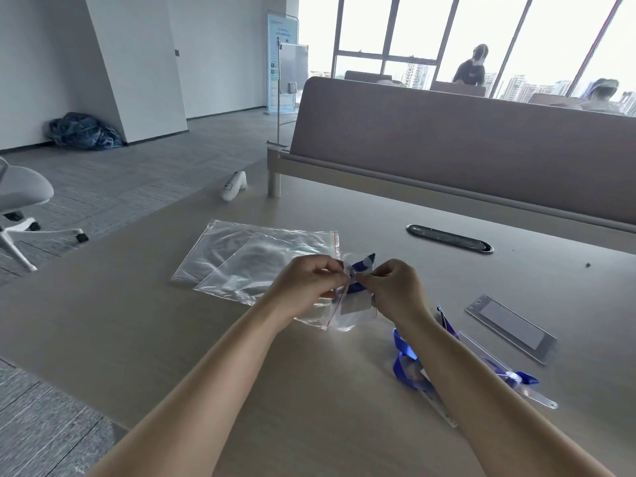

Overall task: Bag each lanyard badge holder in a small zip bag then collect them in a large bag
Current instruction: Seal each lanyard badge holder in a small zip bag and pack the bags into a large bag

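My left hand (pixel 306 284) and my right hand (pixel 395 287) pinch the mouth of a small clear zip bag (pixel 351 318) held just above the table. Inside it sit a clear badge holder (pixel 354 308) and its blue lanyard (pixel 361 266), which bunches at the top between my fingertips. A large clear zip bag (pixel 254 249) with a red strip lies flat behind my left hand, with another clear bag (pixel 247 273) overlapping it. Near my right forearm lie more blue lanyards with clear holders (pixel 409 366), partly hidden by the arm.
A single badge holder (pixel 512 327) lies flat to the right. A black cable slot (pixel 449 237) is set into the beige table (pixel 172 332). A white handheld device (pixel 234 185) rests near the far left edge. A grey divider (pixel 447 139) runs along the back.
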`<action>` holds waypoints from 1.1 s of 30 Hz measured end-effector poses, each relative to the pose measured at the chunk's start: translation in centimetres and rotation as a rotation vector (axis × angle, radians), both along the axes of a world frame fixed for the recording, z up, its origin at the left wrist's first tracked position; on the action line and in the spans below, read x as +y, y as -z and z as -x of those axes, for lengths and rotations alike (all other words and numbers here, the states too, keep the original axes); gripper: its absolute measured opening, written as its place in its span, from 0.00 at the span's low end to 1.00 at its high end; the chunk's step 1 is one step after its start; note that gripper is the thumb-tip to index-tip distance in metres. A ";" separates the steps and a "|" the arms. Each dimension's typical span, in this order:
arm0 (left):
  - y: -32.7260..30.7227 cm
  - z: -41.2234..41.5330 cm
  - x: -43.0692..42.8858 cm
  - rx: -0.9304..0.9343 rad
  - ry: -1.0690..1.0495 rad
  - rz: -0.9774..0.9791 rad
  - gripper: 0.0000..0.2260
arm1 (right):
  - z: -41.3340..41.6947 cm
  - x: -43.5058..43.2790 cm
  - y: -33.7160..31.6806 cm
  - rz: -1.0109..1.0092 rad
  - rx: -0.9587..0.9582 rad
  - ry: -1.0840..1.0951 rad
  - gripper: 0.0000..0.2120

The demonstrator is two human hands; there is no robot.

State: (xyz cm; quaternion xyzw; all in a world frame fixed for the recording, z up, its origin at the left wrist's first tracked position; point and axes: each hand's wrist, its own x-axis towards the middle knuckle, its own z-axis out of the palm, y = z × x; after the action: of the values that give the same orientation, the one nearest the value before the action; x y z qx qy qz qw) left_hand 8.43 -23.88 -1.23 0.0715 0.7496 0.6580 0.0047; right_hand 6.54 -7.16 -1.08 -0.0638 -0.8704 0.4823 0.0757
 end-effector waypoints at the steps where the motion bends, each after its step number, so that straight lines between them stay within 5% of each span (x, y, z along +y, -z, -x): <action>1: -0.1 0.0 0.0 0.004 -0.002 0.001 0.02 | 0.1 0.1 0.1 0.008 -0.002 -0.002 0.13; 11: -0.4 0.0 0.1 0.043 -0.075 0.026 0.02 | 0.3 0.3 0.2 -0.008 -0.016 -0.004 0.14; 24: -0.7 -0.2 0.2 0.072 -0.162 0.257 0.04 | -0.2 0.1 -0.5 0.299 -0.065 0.010 0.13; 33: -0.5 -0.4 0.5 0.012 -0.124 0.103 0.02 | -0.4 -0.3 -0.4 0.365 -0.049 -0.003 0.14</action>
State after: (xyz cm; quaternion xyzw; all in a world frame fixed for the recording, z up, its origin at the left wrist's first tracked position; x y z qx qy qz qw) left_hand 8.83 -23.34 -0.77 0.0285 0.7854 0.6172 -0.0368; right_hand 6.95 -7.48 -0.68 -0.0872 -0.7701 0.6307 0.0409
